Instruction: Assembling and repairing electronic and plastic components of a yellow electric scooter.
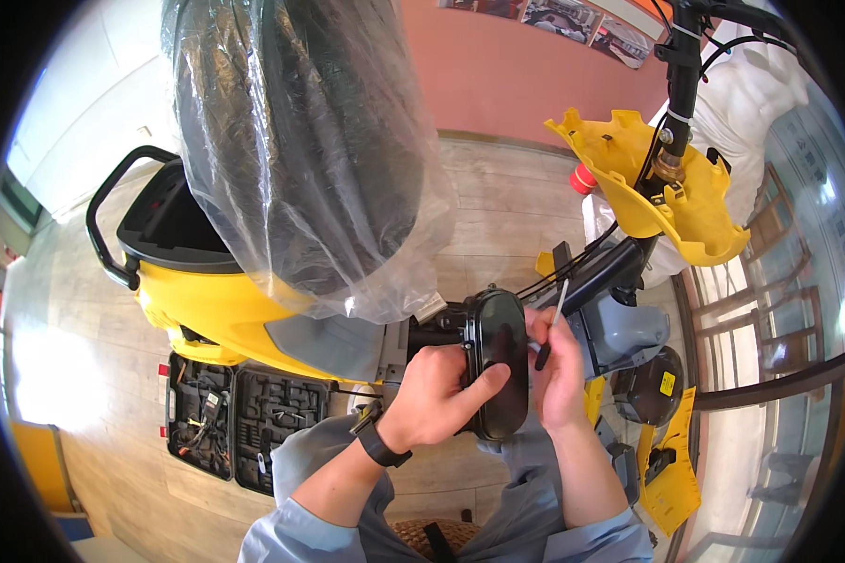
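Note:
A glossy black oval housing [499, 361] stands upright in front of me, at the end of the yellow and grey scooter body [225, 305]. My left hand [444, 389] is wrapped round its left side, thumb pressed on the glossy face. Just right of the housing, my right hand [559, 371] holds a slim screwdriver [542, 357] in its fingers. The black handle points down and the thin metal shaft slants up. Some right fingertips are hidden behind the housing's edge.
A clear plastic bag [310, 169] covers the dark seat. An open toolbox [282, 418] lies on the floor at left. The black steering column [683, 94] carries a yellow cover [629, 178]. Another yellow panel [671, 479] and a round black part [650, 385] lie at right, near the glass.

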A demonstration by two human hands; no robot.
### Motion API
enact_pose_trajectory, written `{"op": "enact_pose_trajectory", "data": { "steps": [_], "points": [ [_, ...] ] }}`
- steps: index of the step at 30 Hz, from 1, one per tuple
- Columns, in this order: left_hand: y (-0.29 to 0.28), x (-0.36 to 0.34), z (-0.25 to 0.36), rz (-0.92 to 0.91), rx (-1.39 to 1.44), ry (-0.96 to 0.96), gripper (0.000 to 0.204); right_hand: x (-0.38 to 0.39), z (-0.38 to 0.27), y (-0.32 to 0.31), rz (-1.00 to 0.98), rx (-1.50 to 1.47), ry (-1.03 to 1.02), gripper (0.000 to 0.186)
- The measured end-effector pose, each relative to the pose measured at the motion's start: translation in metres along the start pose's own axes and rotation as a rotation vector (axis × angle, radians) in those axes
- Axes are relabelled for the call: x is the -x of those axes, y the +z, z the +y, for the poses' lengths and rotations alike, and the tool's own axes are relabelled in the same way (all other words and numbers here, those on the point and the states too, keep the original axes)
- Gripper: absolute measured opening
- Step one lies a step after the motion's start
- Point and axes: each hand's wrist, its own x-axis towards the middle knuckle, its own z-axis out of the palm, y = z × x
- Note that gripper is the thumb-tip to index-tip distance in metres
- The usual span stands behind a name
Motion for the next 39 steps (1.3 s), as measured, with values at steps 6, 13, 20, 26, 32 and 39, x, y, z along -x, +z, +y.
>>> {"op": "enact_pose_trajectory", "data": {
  "steps": [6,13,20,26,32,39],
  "points": [
    [-0.002,0.001,0.004,0.177,-0.114,-0.019,0.051,0.013,-0.02,-0.008,0.101,0.657,-0.373,0.028],
    [0.0,-0.003,0.003,0.223,-0.185,-0.081,0.047,0.017,-0.021,0.011,-0.113,1.039,-0.666,0.009],
    [0.0,-0.002,0.005,0.234,-0.23,-0.069,0.044,0.015,-0.022,0.012,-0.12,1.051,-0.675,0.012],
    [-0.001,-0.002,0.005,0.233,-0.242,-0.066,0.042,0.015,-0.021,0.012,-0.123,1.039,-0.673,0.013],
    [0.0,-0.002,0.003,0.254,-0.311,-0.03,0.041,0.014,-0.022,0.012,-0.139,1.047,-0.665,0.012],
    [-0.003,-0.006,-0.011,0.368,-0.674,0.191,0.035,0.011,-0.024,0.008,-0.137,1.059,-0.691,0.011]
  ]
}}
